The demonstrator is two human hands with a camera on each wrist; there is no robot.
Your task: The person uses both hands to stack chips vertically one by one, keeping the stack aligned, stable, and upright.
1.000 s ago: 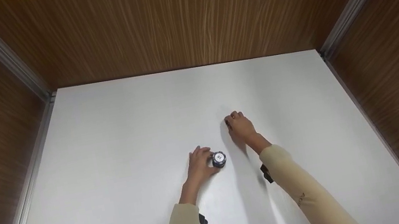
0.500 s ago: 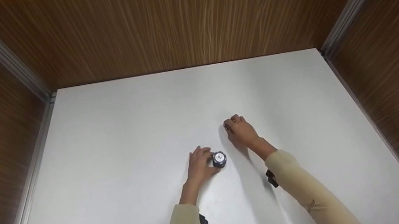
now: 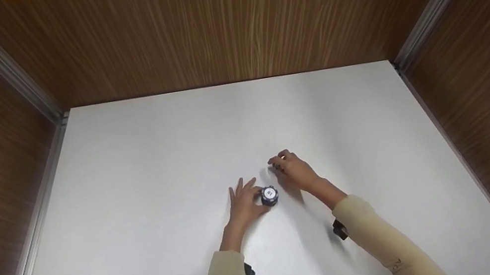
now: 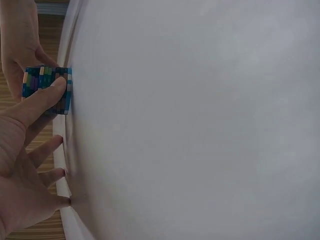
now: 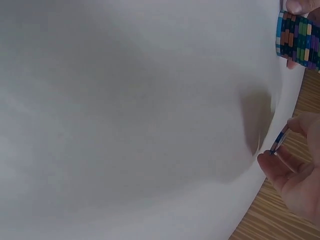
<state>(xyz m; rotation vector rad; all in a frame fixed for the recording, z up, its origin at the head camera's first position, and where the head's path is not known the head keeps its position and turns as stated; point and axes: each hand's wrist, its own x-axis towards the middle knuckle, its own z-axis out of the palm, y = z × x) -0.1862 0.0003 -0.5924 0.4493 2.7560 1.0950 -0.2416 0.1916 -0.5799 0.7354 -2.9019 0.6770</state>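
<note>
A stack of poker chips (image 3: 269, 195) stands on the white table, its top chip dark-edged with a pale centre. My left hand (image 3: 243, 207) pinches the stack between thumb and index finger, with the other fingers spread. In the left wrist view, multicoloured edges of the stack (image 4: 47, 75) show beside the thumb. Up and to the right of the stack, my right hand (image 3: 296, 172) pinches a single poker chip. The right wrist view shows this chip (image 5: 279, 139) edge-on between thumb and fingers, apart from the stack (image 5: 297, 40).
The white table (image 3: 151, 149) is bounded by brown wood-grain panels (image 3: 205, 23) at the back and both sides. Metal rails (image 3: 5, 64) run along the corners. A black wrist device (image 3: 340, 230) sits under the right sleeve.
My right hand has come down and slightly left, nearer the stack, with the chip in its fingers. The left hand stays at the stack; its free fingers have spread.
</note>
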